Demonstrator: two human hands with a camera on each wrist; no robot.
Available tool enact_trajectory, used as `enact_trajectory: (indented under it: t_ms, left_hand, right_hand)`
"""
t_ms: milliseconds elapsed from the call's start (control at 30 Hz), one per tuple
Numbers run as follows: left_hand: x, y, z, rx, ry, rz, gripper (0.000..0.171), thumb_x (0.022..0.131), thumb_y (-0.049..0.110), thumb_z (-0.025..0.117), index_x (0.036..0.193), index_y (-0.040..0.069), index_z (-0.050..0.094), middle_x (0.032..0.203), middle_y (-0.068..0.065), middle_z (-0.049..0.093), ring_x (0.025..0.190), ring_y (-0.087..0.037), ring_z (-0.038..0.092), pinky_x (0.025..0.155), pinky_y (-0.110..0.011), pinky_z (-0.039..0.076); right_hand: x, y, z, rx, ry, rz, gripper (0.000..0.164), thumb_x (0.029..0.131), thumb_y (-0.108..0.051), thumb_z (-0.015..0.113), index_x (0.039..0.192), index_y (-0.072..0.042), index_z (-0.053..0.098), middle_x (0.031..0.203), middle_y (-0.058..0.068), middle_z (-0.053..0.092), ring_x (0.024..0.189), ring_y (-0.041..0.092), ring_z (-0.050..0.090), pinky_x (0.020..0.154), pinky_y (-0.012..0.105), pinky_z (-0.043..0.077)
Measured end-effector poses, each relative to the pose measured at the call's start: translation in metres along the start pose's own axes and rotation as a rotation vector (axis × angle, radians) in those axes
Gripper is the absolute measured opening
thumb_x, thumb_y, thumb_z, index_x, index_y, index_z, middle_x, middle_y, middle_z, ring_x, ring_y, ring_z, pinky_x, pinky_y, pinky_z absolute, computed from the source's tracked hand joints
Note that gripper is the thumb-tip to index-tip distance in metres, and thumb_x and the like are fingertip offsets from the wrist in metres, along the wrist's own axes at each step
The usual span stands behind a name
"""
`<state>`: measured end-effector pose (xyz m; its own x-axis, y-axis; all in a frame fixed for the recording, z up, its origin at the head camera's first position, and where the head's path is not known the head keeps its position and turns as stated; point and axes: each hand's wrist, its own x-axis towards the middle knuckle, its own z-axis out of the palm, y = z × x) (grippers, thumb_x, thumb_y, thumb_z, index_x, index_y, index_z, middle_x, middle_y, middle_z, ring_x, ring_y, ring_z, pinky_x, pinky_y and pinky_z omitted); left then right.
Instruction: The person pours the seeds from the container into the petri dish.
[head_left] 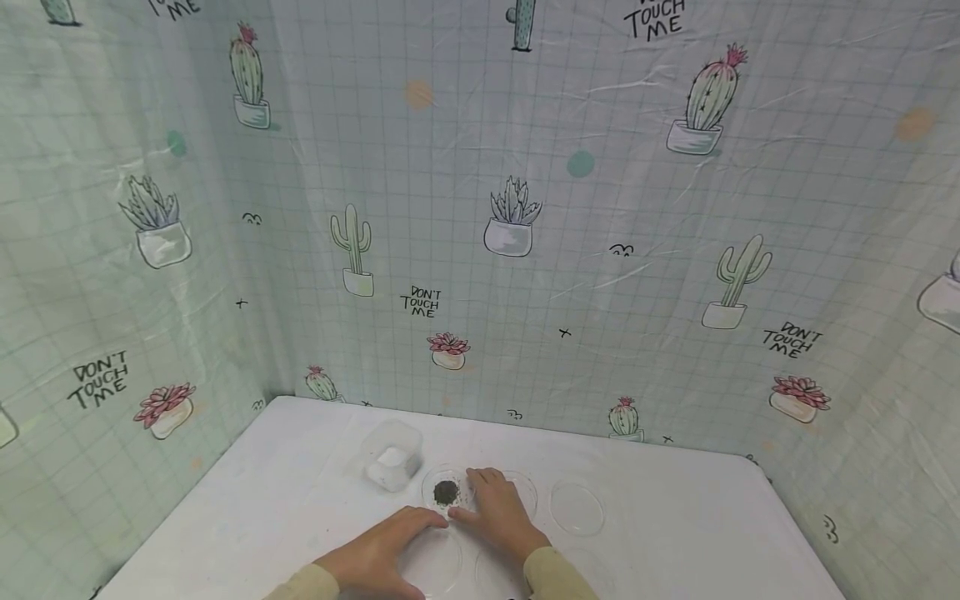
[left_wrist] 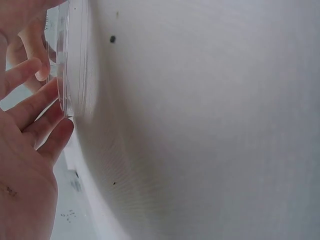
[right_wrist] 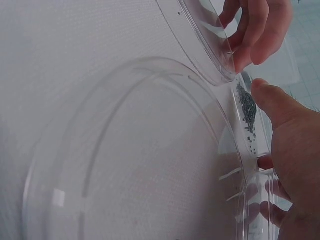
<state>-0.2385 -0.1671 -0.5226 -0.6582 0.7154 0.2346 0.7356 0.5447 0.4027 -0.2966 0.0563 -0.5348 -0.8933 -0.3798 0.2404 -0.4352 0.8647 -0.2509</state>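
Note:
A clear round petri dish with a heap of dark granules [head_left: 446, 492] stands near the middle of the white table. Around the right side of that dish my right hand [head_left: 501, 510] grips with thumb and fingers apart; loose granules [right_wrist: 247, 107] show beside the thumb in the right wrist view. Closer to me, my left hand [head_left: 378, 552] holds another clear petri dish [head_left: 444, 575] at its rim. In the left wrist view the fingertips [left_wrist: 59, 132] touch the edge of that dish. Its contents, if any, are hard to make out.
A clear plastic tub [head_left: 393, 454] with something white inside stands at the back left. One clear dish [head_left: 577, 508] lies to the right, and more lie behind and below my right hand. Dark specks [left_wrist: 113, 39] dot the table. Patterned cloth [head_left: 465, 275] hangs around the table.

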Motion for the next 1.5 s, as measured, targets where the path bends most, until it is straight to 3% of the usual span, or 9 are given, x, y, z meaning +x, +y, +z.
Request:
enact_trajectory:
  t_ms: [300, 433, 700, 867, 1033, 1133, 1500]
  left_hand:
    - [-0.001, -0.002, -0.003, 0.05, 0.053, 0.06, 0.084, 0.063, 0.052, 0.075, 0.132, 0.018, 0.041, 0.131, 0.004, 0.046, 0.12, -0.014, 0.045, 0.099, -0.034, 0.044]
    - [-0.001, -0.002, -0.006, 0.057, 0.079, 0.058, 0.084, 0.062, 0.052, 0.076, 0.131, 0.019, 0.041, 0.13, 0.002, 0.047, 0.118, -0.013, 0.045, 0.097, -0.033, 0.045]
    - [0.002, -0.008, -0.009, 0.079, 0.148, 0.125, 0.085, 0.062, 0.051, 0.077, 0.13, 0.014, 0.042, 0.128, -0.002, 0.048, 0.117, -0.015, 0.045, 0.096, -0.034, 0.045]
    - [0.005, -0.006, -0.013, 0.076, 0.14, 0.082, 0.083, 0.063, 0.049, 0.077, 0.131, 0.017, 0.041, 0.129, -0.003, 0.048, 0.119, -0.016, 0.044, 0.096, -0.037, 0.046]
    - [0.011, -0.004, -0.016, 0.09, 0.101, -0.053, 0.081, 0.065, 0.049, 0.076, 0.134, 0.026, 0.038, 0.134, -0.002, 0.044, 0.123, -0.018, 0.042, 0.098, -0.044, 0.044]
    - [0.014, -0.004, -0.017, 0.093, 0.087, -0.113, 0.08, 0.066, 0.048, 0.075, 0.134, 0.026, 0.038, 0.136, 0.0, 0.042, 0.125, -0.02, 0.04, 0.099, -0.047, 0.043]
    - [0.021, -0.003, -0.018, 0.1, 0.16, -0.14, 0.077, 0.069, 0.045, 0.075, 0.133, 0.019, 0.041, 0.135, -0.003, 0.043, 0.125, -0.02, 0.041, 0.099, -0.045, 0.044]
  right_hand:
    - [0.001, 0.002, 0.002, 0.004, -0.008, 0.013, 0.076, 0.077, -0.063, 0.055, 0.129, -0.008, 0.049, 0.125, 0.006, 0.056, 0.119, 0.024, 0.048, 0.095, 0.045, 0.044]
    - [0.001, 0.003, 0.002, 0.016, -0.024, 0.024, 0.077, 0.077, -0.064, 0.054, 0.129, -0.008, 0.049, 0.125, 0.006, 0.055, 0.12, 0.025, 0.048, 0.096, 0.046, 0.044]
    - [0.001, 0.004, 0.002, 0.019, -0.022, 0.02, 0.077, 0.076, -0.066, 0.053, 0.128, -0.008, 0.05, 0.125, 0.006, 0.056, 0.119, 0.025, 0.049, 0.095, 0.046, 0.044]
    - [0.0, 0.004, 0.001, 0.033, -0.015, 0.005, 0.076, 0.076, -0.064, 0.055, 0.127, -0.008, 0.05, 0.124, 0.006, 0.056, 0.118, 0.025, 0.049, 0.095, 0.046, 0.044]
    - [-0.001, 0.003, 0.0, 0.042, -0.025, 0.004, 0.075, 0.076, -0.063, 0.056, 0.128, -0.009, 0.049, 0.126, 0.006, 0.056, 0.12, 0.025, 0.048, 0.096, 0.047, 0.044]
    - [0.0, 0.003, 0.0, 0.046, -0.037, 0.014, 0.075, 0.076, -0.063, 0.055, 0.128, -0.01, 0.048, 0.127, 0.005, 0.055, 0.121, 0.025, 0.048, 0.097, 0.047, 0.043]
    - [-0.001, 0.005, -0.007, 0.022, -0.02, -0.022, 0.074, 0.071, -0.057, 0.066, 0.128, -0.013, 0.048, 0.126, 0.006, 0.054, 0.121, 0.026, 0.047, 0.096, 0.047, 0.045]
